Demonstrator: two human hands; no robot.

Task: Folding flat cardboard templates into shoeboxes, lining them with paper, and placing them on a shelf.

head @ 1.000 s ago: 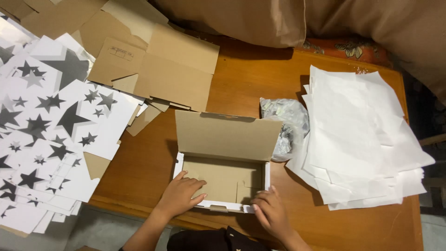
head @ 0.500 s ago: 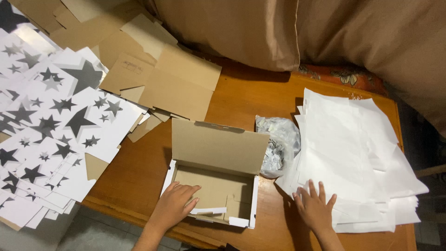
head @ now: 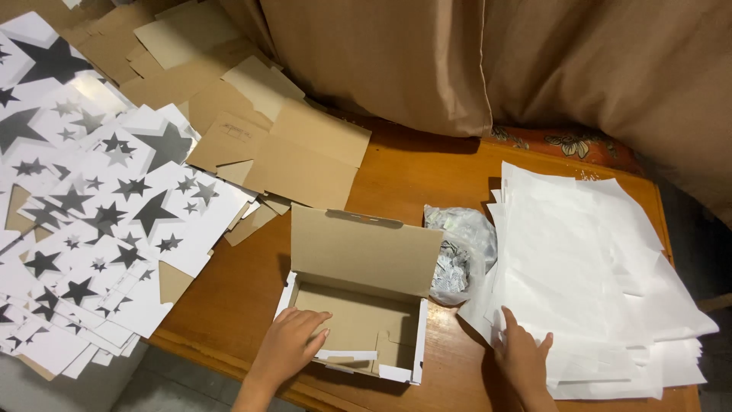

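Resting left hand (head: 290,345) inside open box (head: 358,305).

I see my left hand (head: 293,343) resting flat on the front wall of the open white-and-brown cardboard box (head: 358,305) at the counter's (head: 244,297) near edge; my right hand (head: 522,358) presses the stack of white tissue paper sheets (head: 587,267).

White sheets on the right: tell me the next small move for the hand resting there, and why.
Probably peel the top sheet off the stack of white paper sheets with the right hand. That hand lies flat on the stack's near left corner with no grip on anything, while the left hand steadies the open cardboard box, whose inside looks bare.
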